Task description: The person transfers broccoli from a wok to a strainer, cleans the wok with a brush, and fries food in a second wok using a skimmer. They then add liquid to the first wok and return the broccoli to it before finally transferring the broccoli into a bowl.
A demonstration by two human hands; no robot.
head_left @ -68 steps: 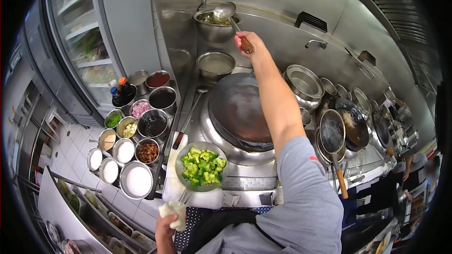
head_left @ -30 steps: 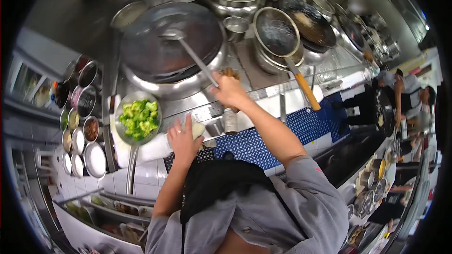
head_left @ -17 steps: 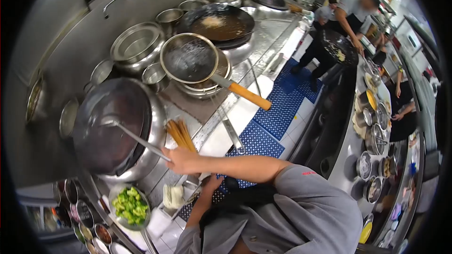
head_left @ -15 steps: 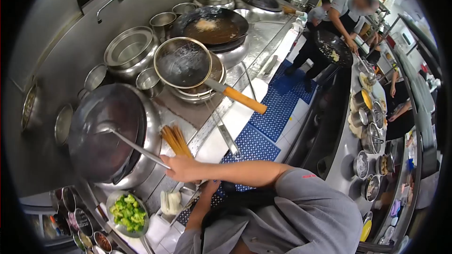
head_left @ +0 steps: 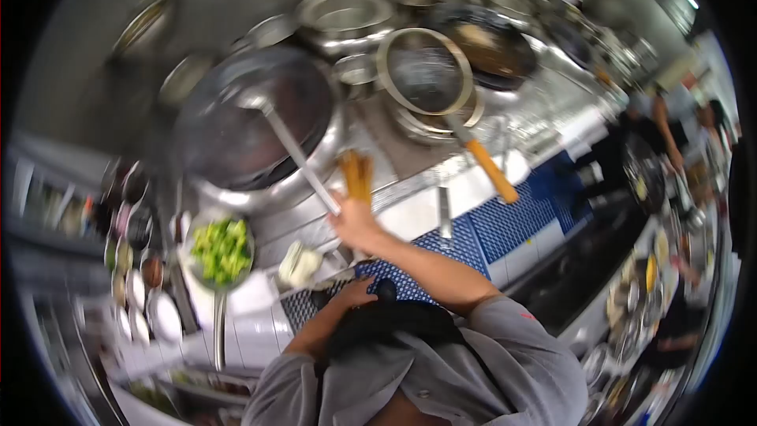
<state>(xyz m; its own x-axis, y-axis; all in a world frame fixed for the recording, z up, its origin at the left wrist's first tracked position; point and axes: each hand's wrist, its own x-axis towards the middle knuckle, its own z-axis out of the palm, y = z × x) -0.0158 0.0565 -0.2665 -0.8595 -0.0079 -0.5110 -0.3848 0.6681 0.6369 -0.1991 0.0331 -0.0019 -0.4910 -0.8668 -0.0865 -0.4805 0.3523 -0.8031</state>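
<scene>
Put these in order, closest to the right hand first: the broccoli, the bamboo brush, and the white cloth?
1. Bamboo brush: just beyond the right hand.
2. White cloth: to the left.
3. Broccoli: farthest left.

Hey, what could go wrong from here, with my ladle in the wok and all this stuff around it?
The long metal handle by the broccoli juts past the counter edge; bumping it might spill the broccoli. The strainer has a wooden handle sticking out too, which could get knocked. Your right hand, holding the ladle, is close to the bamboo brush and might catch it.
</scene>
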